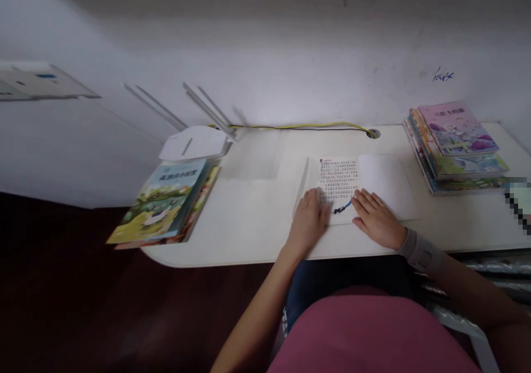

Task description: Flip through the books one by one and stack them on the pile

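An open book point(339, 176) lies on the white desk. Its left page carries lines of printed text and a small dark-and-blue picture near the bottom, and its right page point(384, 176) looks blank. My left hand point(307, 223) rests on the lower left part of the printed page, thumb apart from the slightly bent fingers; it covers the page corner. Flat across the lower middle of the book, near the fold, lies my right hand point(377, 218) with its fingers stretched out. A grey band point(420, 251) circles my right wrist.
On the left, a white router point(194, 144) with several antennas stands behind a pile of picture books point(164, 201) overhanging the desk edge. Another book stack point(458, 135) is at right. Yellow and black cables point(298, 127) run along the wall into a desk hole point(374, 134).
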The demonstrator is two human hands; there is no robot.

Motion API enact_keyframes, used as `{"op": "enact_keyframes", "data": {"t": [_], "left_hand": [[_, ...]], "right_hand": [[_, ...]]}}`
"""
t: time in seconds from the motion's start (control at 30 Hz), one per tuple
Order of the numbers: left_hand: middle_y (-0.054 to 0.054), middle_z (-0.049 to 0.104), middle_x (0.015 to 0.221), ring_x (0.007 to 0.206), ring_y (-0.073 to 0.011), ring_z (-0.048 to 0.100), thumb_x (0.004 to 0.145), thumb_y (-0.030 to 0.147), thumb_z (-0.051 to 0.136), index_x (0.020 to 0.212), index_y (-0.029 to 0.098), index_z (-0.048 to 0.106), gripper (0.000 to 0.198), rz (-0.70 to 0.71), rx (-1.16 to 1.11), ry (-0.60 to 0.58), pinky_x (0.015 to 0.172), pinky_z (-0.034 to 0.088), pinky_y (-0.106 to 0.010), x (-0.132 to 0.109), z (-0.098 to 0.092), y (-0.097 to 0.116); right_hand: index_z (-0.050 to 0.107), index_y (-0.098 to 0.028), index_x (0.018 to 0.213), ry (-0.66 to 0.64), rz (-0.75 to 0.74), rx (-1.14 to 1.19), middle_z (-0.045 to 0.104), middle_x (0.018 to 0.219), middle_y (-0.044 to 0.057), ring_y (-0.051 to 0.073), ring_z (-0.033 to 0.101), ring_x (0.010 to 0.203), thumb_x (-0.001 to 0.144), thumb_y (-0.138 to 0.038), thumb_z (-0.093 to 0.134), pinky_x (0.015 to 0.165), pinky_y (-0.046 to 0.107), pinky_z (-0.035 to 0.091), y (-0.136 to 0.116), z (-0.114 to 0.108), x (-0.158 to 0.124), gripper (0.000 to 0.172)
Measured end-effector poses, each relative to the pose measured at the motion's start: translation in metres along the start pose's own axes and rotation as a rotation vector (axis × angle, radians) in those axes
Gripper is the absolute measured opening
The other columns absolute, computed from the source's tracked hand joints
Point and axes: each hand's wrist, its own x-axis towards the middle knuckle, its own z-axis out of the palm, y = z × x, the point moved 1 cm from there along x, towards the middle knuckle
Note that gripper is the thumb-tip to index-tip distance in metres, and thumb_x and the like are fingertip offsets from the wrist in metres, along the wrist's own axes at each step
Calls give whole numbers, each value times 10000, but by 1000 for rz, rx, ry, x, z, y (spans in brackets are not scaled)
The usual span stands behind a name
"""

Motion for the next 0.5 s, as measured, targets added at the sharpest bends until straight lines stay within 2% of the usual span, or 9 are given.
{"op": "enact_keyframes", "data": {"t": [0.13, 0.2, 0.33, 0.5], "left_hand": [[-235, 534, 1348, 1340, -344, 414, 949, 343, 362, 1342, 59, 409, 487, -41, -12, 48, 1094, 313, -564, -1, -7, 2], [-215, 550, 1326, 1306, -325, 456, 947, 330, 361, 1302, 91, 438, 435, -57, -92, 74, 1097, 309, -557, -2, -6, 4], [-178, 575, 1281, 1223, -269, 526, 944, 402, 388, 1266, 142, 444, 418, -166, -421, 72, 1058, 388, -484, -1, -7, 1], [-145, 496, 1402, 1283, -260, 487, 929, 519, 446, 1322, 212, 400, 500, -273, -952, 149, 1082, 364, -467, 2, -22, 12]], "right_hand": [[453, -71, 1391, -2, 7, 29, 383, 1498, 175, 289, 323, 1405, 968, -327, 401, 1138, 469, 305, 0, 2, 0, 497], [444, -69, 1395, -9, 6, 47, 377, 1502, 175, 285, 311, 1411, 971, -334, 391, 1141, 463, 302, 1, 3, 0, 503], [390, -80, 1430, -31, -7, 121, 349, 1517, 186, 276, 271, 1429, 966, -369, 401, 1142, 474, 299, 6, 3, 0, 546], [307, -93, 1472, -28, -21, 210, 344, 1511, 221, 329, 269, 1424, 859, -564, 544, 1125, 531, 299, 9, 4, 1, 809]]}}
